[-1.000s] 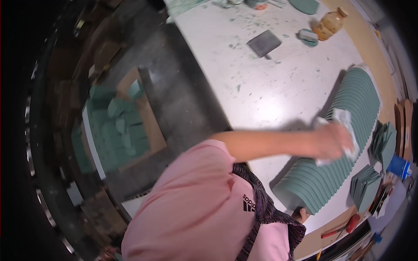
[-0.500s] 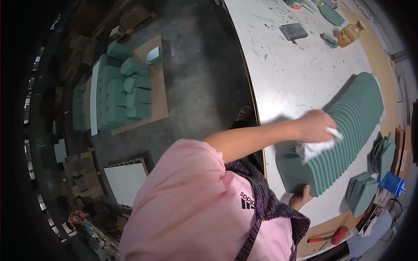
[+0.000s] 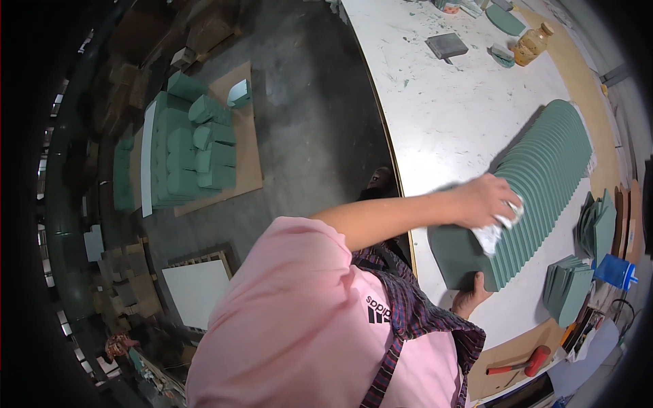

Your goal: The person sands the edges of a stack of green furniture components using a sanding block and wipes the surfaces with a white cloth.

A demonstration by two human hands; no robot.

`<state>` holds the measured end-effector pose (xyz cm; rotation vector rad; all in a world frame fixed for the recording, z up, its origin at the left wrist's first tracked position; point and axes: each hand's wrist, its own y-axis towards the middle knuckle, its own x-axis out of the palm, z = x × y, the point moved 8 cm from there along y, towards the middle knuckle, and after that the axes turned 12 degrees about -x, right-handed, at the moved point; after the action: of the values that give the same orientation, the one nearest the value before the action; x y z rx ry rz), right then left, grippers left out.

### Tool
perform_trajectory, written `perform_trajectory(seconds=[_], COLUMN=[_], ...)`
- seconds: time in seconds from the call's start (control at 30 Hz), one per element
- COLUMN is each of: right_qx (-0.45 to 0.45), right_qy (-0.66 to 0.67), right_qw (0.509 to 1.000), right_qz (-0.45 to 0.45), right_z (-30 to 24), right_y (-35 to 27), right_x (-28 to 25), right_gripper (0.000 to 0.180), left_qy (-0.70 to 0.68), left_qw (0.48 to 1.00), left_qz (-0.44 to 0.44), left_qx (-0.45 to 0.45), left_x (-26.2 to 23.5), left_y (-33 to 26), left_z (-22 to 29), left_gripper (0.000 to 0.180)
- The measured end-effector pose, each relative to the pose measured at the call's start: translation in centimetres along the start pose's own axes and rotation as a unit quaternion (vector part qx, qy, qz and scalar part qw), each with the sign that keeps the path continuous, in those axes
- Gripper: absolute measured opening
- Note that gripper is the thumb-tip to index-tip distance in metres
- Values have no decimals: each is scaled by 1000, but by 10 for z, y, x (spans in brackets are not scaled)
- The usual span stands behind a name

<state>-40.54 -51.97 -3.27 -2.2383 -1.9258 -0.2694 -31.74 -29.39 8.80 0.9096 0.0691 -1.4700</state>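
A long row of thin green slabs [image 3: 544, 173] with rounded tops stands on edge on the white table, packed side by side. My left hand [image 3: 481, 202] is closed round a crumpled white cloth [image 3: 488, 238] and presses it onto the rounded tops toward the row's near end. Low at that end, my right hand [image 3: 471, 299] grips the corner of the row. Its thumb points up against the slabs; the other fingers are mostly hidden.
Loose green slabs [image 3: 568, 289] and a blue container [image 3: 615, 272] lie right of the row. A red mallet [image 3: 534, 362] rests at the table's near end. A glass jar [image 3: 532, 46] and a grey block [image 3: 447, 45] stand farther off. Green blocks [image 3: 183, 146] are stacked at left.
My left hand has shifted slightly left and nearer with the cloth, its fingers now more visible over it. My right hand stays at the row's end. The whole view has tilted a little.
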Motion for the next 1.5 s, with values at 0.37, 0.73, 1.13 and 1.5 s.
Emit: perform_trajectory(seconds=[0.37,0.73,1.13,1.5], right_qx=[-20,-18,-32,10], right_qy=[8,-6,-2,-43], right_qw=[1000,1000,999,999], right_qz=[-2,11,-4,26], right_z=[-7,-7,-3,-4], right_y=[1,2,4,3], right_x=[9,6,4,4], right_gripper=[58,56,52,69], left_qy=[38,85,89,28], left_qw=[998,992,988,953], left_qz=[-12,72,92,167], left_qx=[42,-51,-85,-251], left_x=[33,1,-26,-69], left_y=[30,33,17,-36], left_z=[54,34,19,-104], left_gripper=[28,23,21,21])
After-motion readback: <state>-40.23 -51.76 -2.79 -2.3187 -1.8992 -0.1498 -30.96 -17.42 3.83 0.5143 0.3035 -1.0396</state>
